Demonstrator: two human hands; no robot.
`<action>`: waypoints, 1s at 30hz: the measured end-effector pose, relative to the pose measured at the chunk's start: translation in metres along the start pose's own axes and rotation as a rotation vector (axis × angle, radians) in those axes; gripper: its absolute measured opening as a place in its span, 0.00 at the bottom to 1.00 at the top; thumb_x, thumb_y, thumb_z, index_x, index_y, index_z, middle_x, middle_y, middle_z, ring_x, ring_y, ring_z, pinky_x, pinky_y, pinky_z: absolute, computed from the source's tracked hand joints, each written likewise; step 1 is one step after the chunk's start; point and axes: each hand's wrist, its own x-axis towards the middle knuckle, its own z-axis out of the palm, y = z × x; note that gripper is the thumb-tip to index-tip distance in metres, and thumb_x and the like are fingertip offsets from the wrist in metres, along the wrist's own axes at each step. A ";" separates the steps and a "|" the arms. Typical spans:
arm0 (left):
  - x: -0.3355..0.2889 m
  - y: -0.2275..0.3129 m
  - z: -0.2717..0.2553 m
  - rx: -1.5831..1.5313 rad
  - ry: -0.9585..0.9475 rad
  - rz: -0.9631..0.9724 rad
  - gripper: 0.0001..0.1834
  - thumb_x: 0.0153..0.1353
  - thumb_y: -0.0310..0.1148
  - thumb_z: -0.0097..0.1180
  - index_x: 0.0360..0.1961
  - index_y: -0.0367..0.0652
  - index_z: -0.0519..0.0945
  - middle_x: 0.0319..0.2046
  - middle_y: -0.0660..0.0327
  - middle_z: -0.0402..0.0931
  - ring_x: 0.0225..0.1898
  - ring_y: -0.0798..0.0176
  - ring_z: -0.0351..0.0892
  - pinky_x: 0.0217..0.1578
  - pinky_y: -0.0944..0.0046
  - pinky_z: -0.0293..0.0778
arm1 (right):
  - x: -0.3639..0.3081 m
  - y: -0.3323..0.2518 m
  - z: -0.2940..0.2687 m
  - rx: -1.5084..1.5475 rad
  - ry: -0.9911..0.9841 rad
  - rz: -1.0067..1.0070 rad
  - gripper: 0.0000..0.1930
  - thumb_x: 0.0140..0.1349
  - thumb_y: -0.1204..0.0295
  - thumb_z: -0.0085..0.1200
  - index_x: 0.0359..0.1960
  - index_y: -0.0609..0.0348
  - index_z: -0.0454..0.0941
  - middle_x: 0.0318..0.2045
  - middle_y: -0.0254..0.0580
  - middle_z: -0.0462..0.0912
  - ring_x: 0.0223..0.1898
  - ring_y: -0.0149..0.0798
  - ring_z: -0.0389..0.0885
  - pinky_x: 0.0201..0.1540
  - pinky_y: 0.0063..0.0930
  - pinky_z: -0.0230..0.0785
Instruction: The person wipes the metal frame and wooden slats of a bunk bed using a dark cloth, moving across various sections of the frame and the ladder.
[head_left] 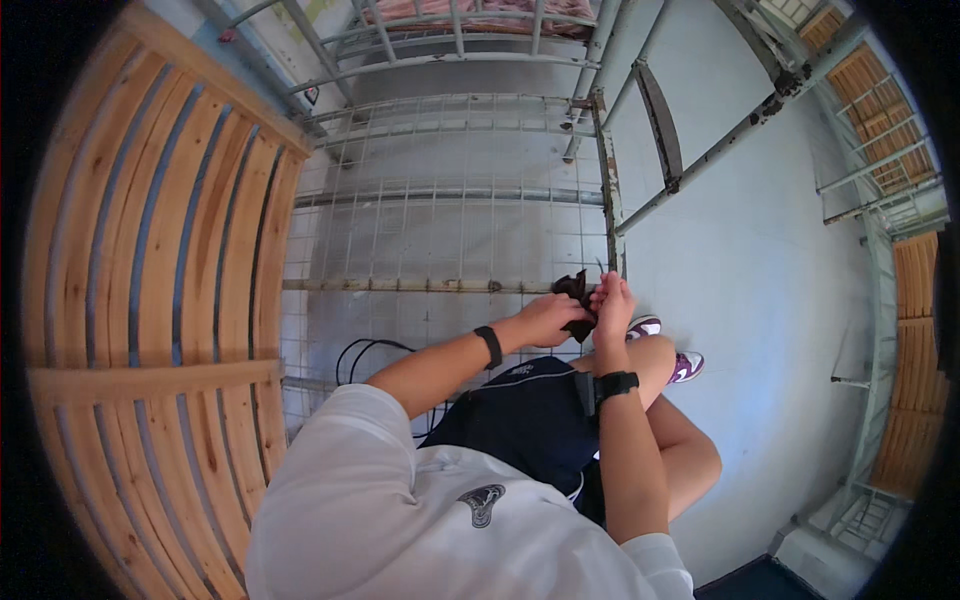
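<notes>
My left hand (548, 319) is closed on a dark brown, crumpled piece (572, 286) that looks like cloth or thin leather. Folds of it stick out above and below the fingers. Close beside it, my right hand (612, 298) has its fingers pinched together, with a thin dark tip poking up above them. What the pinch holds is mostly hidden. Both hands are at the right side rail (611, 200) of a metal bed frame, whose paint is chipped and rusty. The wire mesh base (400, 240) of the frame stretches out beyond my hands.
Slatted wooden bed boards (180, 220) stand along the left. Black cable loops (362, 345) lie near my left forearm. A metal ladder-like frame (735, 135) rises at the upper right, above the grey floor (760, 280). More bunk beds (885, 310) line the far right.
</notes>
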 end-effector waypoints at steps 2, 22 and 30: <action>0.017 -0.013 -0.020 -0.042 -0.088 -0.210 0.18 0.50 0.31 0.60 0.45 0.49 0.80 0.39 0.53 0.81 0.44 0.45 0.78 0.43 0.48 0.74 | 0.003 0.001 0.007 0.014 -0.021 0.028 0.12 0.69 0.64 0.50 0.33 0.59 0.77 0.22 0.31 0.74 0.22 0.25 0.71 0.25 0.19 0.64; 0.261 -0.296 -0.178 0.560 0.307 -0.585 0.36 0.64 0.53 0.51 0.69 0.48 0.62 0.73 0.52 0.46 0.74 0.47 0.42 0.71 0.43 0.40 | 0.012 -0.003 0.057 -0.069 -0.450 0.365 0.12 0.69 0.60 0.50 0.36 0.55 0.78 0.27 0.29 0.79 0.28 0.25 0.75 0.32 0.20 0.65; 0.243 -0.263 -0.159 0.652 0.329 -0.580 0.26 0.57 0.31 0.58 0.58 0.40 0.74 0.64 0.50 0.67 0.66 0.50 0.64 0.63 0.51 0.64 | 0.017 0.015 0.046 -0.188 -0.377 0.346 0.11 0.67 0.62 0.50 0.36 0.55 0.78 0.27 0.31 0.80 0.26 0.26 0.76 0.28 0.21 0.65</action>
